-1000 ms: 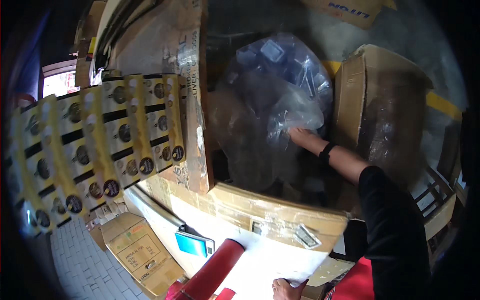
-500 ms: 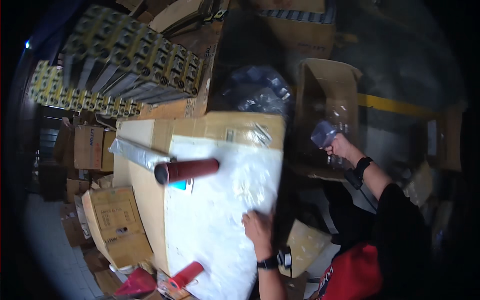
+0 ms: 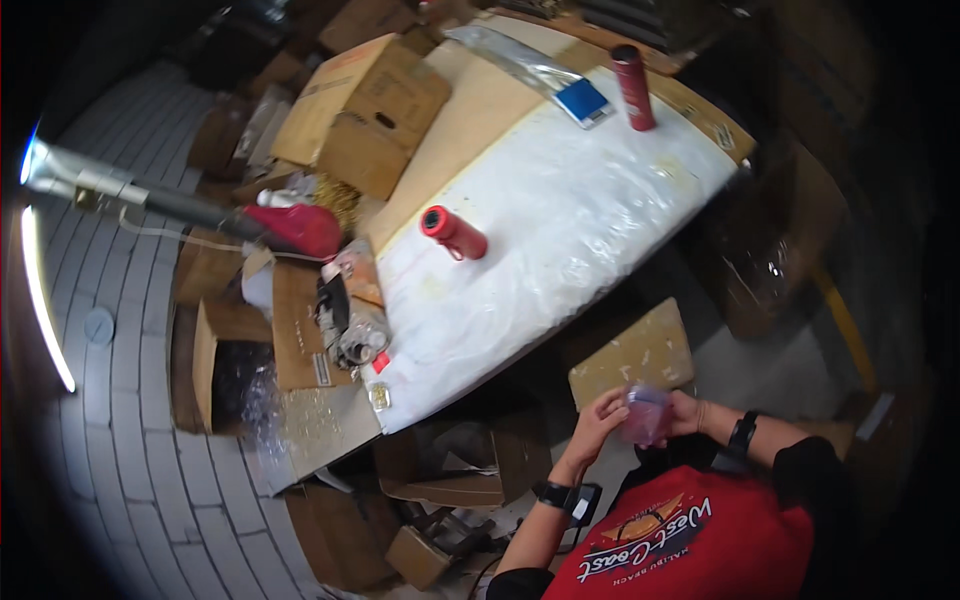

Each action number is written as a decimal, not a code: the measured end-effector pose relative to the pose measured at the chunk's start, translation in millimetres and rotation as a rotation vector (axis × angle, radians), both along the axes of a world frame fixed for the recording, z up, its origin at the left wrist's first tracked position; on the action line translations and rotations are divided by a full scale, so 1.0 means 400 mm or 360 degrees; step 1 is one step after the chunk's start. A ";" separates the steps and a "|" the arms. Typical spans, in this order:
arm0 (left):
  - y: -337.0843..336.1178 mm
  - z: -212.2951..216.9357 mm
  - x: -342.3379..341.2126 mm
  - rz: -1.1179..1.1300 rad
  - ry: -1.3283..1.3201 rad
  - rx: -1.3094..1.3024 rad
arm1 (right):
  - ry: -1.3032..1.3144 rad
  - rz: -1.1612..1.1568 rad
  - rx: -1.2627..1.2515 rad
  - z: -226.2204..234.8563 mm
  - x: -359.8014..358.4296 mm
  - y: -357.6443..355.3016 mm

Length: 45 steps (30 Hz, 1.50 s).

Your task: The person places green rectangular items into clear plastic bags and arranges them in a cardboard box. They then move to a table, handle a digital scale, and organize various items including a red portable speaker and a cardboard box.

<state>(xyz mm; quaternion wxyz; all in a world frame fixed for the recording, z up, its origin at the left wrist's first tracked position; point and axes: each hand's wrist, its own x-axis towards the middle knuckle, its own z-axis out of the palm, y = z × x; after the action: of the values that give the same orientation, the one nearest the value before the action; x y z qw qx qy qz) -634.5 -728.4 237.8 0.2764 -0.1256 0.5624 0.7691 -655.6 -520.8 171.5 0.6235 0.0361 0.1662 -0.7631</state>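
Note:
Both of my hands meet in front of my chest on a small clear plastic bag [image 3: 647,412] with something purplish inside. My left hand [image 3: 598,417] grips its left side and my right hand [image 3: 683,410] grips its right side. A dark band sits on each wrist. Just above my hands lies a flat piece of cardboard [image 3: 632,352], and beyond it the white plastic-covered table [image 3: 560,220].
Two red cylinders stand on the table, one near its middle [image 3: 452,232] and one at the far end [image 3: 633,88], next to a blue flat object [image 3: 582,100]. Open cardboard boxes [image 3: 360,100] and scraps crowd the tiled floor at left [image 3: 240,360].
The view has swung from the boxes over to the table. My right hand brought the small bag down from the box, and my left hand left the table and joined it.

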 end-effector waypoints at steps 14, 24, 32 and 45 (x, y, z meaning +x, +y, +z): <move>-0.220 0.145 -0.130 0.0553 0.0125 -0.0110 | 0.1113 -0.0262 0.0607 0.193 -0.268 -0.197; -1.031 0.176 -0.993 0.0870 0.1059 -0.1626 | 0.1733 -0.0760 0.1114 0.600 -0.944 -0.402; -1.132 0.164 -1.499 0.0888 0.0813 -0.2084 | 0.2025 0.0035 0.1846 0.560 -1.426 -0.837; -1.250 0.294 -1.575 0.0553 0.0971 -0.2029 | 0.1367 -0.0036 0.1436 0.148 -1.666 -1.270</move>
<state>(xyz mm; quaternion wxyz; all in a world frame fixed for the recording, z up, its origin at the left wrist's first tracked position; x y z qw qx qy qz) -1264.5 -1228.6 355.6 -0.1457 -0.1298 0.9252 0.3256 -1322.1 -1028.7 230.8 0.4163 -0.0124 0.7078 -0.5706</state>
